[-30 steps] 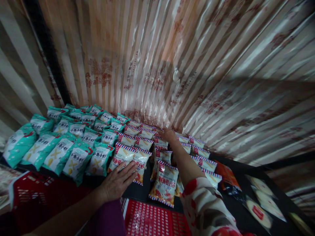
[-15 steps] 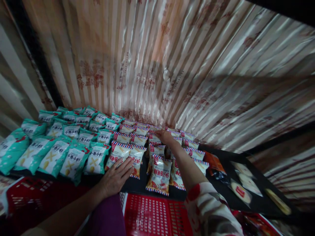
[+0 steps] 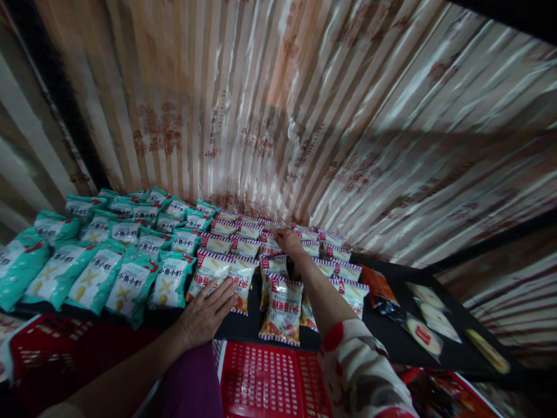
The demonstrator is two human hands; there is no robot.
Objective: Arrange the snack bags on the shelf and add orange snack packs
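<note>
Rows of white snack packets with red and blue striped edges (image 3: 281, 302) lie on a black shelf (image 3: 391, 342). My left hand (image 3: 206, 313) rests flat, fingers spread, on the front packets of the left white row (image 3: 241, 281). My right hand (image 3: 288, 241) reaches to the back of the shelf, its fingers curled down among the rear white packets (image 3: 270, 247); whether it grips one is hidden. Teal snack packets (image 3: 130, 278) fill the shelf's left part.
A red plastic basket (image 3: 265, 383) sits below the shelf edge in front of me, another red basket (image 3: 47, 354) at the left. Dark and orange packets (image 3: 378, 287) and pale round-patterned packets (image 3: 429, 334) lie at the right. A striped shiny curtain (image 3: 304, 116) hangs behind.
My right hand has stayed at the back row, shifting slightly left. The left hand has not moved on the front packets. The view has tilted a little.
</note>
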